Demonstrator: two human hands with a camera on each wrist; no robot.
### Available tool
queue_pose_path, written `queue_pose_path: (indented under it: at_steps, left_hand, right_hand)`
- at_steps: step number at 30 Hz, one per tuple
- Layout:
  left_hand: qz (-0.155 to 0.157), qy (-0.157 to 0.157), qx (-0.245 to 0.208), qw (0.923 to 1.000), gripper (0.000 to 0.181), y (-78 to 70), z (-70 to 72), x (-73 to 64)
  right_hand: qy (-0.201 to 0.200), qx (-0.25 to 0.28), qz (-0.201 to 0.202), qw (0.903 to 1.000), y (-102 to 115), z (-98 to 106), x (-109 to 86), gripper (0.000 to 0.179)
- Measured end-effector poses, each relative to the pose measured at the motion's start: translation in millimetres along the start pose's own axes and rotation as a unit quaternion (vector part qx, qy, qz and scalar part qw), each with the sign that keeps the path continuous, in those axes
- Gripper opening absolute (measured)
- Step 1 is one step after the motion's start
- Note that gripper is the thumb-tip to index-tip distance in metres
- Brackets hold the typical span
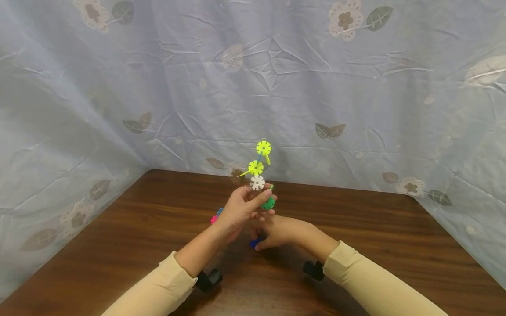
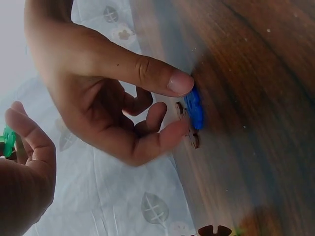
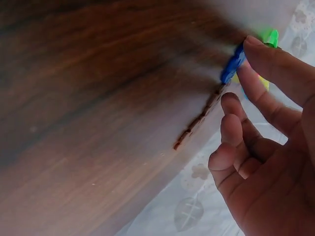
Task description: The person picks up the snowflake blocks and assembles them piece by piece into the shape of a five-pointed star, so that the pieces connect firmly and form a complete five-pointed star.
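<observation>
In the head view, my left hand (image 1: pixel 242 208) is raised above the table and holds a chain of notched plastic discs between thumb and fingers. A green disc (image 1: pixel 269 203) sits at the thumb, a white disc (image 1: pixel 257 183) above it, then yellow discs (image 1: pixel 255 167) rising to the top one (image 1: pixel 263 148). Lower and close to the wood, my right hand (image 1: pixel 282 230) pinches a blue disc (image 3: pixel 233 66) between thumb and index finger. Its other fingers are loosely curled. Beside the blue disc, a row of brown notched pieces (image 3: pixel 199 120) shows in the right wrist view.
A pink piece (image 1: pixel 214 219) and a blue piece (image 1: pixel 219 211) show beyond the left forearm, on the dark wooden table (image 1: pixel 158 219). Another brown disc (image 2: pixel 214 230) appears at the bottom of the left wrist view. A patterned curtain (image 1: pixel 276 101) surrounds the table's far side.
</observation>
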State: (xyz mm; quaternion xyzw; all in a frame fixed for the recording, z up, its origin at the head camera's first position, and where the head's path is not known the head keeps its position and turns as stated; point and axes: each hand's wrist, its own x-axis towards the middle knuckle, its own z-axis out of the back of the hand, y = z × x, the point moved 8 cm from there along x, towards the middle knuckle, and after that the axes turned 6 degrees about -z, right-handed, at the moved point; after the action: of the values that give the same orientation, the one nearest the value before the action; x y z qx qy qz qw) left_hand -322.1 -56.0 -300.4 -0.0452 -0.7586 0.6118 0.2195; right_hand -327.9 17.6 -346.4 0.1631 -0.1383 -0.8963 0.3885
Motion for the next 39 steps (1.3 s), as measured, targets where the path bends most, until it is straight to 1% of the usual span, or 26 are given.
queue_pose_path:
  at_steps: [4,8,10,14,16,20,25,28,31,33,36,39]
  left_hand:
    - [0.003,0.004,0.004,1.0000,0.037,1.0,-0.5,0.6]
    - [0.007,0.007,0.012,0.9999,0.037,2.4,-1.2,0.9]
    - [0.007,0.010,0.015,0.9998,0.037,2.3,-1.8,1.0]
    - [0.006,0.014,0.018,0.9997,0.039,1.8,-2.8,1.0]
    - [0.005,0.016,0.020,0.9997,0.039,1.5,-3.1,0.9]
    - [0.009,0.015,0.020,0.9996,0.039,1.5,-3.5,0.8]
    - [0.004,0.020,0.023,0.9995,0.039,2.1,-3.6,0.6]
    - [0.000,0.022,0.025,0.9995,0.038,3.1,-3.2,0.6]
    - [0.000,0.021,0.025,0.9995,0.037,3.4,-2.8,0.4]
    - [-0.002,0.024,0.027,0.9994,0.038,2.8,-2.6,0.2]
    - [-0.004,0.029,0.031,0.9991,0.039,2.0,-2.6,-0.3]
    - [-0.007,0.036,0.042,0.9984,0.038,2.1,-3.0,-0.3]
  right_hand:
    - [-0.001,0.004,0.000,1.0000,-4,0,-1.7,0.050]
    - [-0.001,-0.010,0.013,0.9999,-3,0,-1.1,0.048]
    - [0.002,-0.009,0.012,0.9999,-4,0,-1.0,0.049]
    - [0.010,0.011,-0.008,0.9999,-7,-1,-0.9,0.050]
    - [0.007,0.019,-0.010,0.9997,-9,-1,-0.8,0.049]
    - [-0.012,0.032,0.005,0.9994,-12,-2,-2.0,0.037]
    - [-0.045,0.079,0.024,0.9956,-17,4,-11.2,0.024]
    - [-0.087,0.094,0.029,0.9914,-21,14,-21.3,0.019]
    - [-0.151,0.106,0.030,0.9825,-27,30,-34.0,0.018]
    - [-0.199,0.127,0.024,0.9715,-32,44,-43.7,0.015]
    - [-0.267,0.166,0.022,0.9490,-39,62,-58.0,0.013]
    - [-0.316,0.212,0.027,0.9243,-44,76,-71.6,0.013]
